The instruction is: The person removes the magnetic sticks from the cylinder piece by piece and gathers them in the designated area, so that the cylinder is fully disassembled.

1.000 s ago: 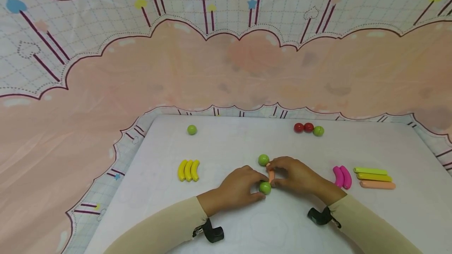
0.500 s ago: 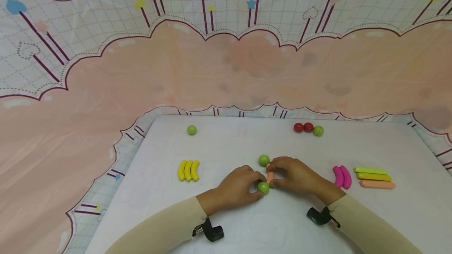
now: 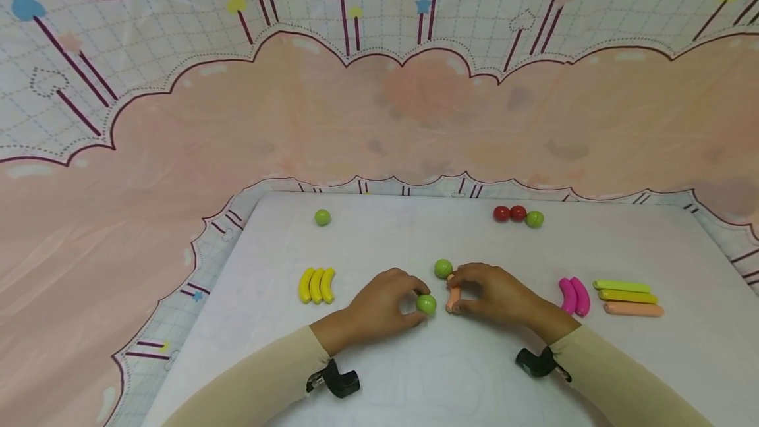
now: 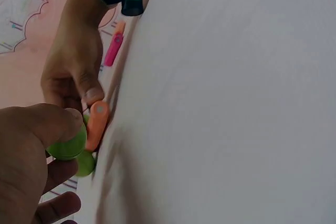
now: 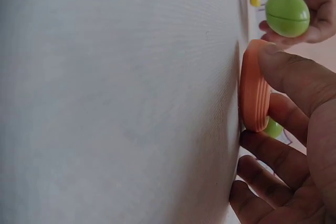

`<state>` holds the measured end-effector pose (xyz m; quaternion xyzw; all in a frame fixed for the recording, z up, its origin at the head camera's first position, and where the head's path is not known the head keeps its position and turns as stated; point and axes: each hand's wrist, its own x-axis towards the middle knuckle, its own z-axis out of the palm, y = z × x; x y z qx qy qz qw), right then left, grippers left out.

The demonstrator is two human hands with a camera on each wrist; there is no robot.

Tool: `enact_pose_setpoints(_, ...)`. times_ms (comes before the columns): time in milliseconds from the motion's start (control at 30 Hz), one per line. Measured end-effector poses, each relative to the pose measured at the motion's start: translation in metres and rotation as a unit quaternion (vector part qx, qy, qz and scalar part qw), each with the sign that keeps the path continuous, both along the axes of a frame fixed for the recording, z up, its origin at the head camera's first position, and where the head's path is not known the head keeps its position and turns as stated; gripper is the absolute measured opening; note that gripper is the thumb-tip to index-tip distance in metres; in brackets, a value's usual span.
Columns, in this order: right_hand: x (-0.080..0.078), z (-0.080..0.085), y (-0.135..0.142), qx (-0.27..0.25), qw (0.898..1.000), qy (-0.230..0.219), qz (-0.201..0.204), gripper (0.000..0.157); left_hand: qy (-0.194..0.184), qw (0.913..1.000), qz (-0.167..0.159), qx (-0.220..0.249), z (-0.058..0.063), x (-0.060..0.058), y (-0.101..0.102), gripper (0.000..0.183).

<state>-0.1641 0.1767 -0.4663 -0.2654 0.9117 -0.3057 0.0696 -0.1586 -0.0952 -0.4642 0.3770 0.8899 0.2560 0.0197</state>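
My left hand (image 3: pixel 379 308) pinches a green ball (image 3: pixel 425 304) between thumb and fingers, just left of the orange stick (image 3: pixel 453 295). A seam runs round this ball (image 5: pixel 287 14) in the right wrist view. My right hand (image 3: pixel 498 295) grips the short orange stick by its two ends, thumb at the near end. Ridges line the side of the stick (image 5: pixel 255 87), which lies on the white table. Beyond its far end, close to my right fingertips, sits a second green ball (image 3: pixel 443 269). In the left wrist view the held ball (image 4: pixel 68 144) partly covers that second ball (image 4: pixel 85 164).
Three yellow curved pieces (image 3: pixel 317 286) lie left on the white table (image 3: pixel 367 236). Two pink curved pieces (image 3: pixel 574 296) and three straight sticks (image 3: pixel 628 298) lie right. At the back are a lone green ball (image 3: pixel 322 217) and two red balls (image 3: pixel 510 214) beside another green one (image 3: pixel 535 219).
My left hand has drawn the green ball leftward and slightly away from me, opening a gap to the orange stick. My right hand has stayed in place on the stick.
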Motion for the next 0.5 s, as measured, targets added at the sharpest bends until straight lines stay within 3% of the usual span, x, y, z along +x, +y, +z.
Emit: enact_pose_setpoints(500,0.001,0.000,-0.001,0.006,1.000,-0.024,-0.016,0.042,-0.015,0.9927,0.112,0.041,0.025,-0.033,-0.041,0.039)
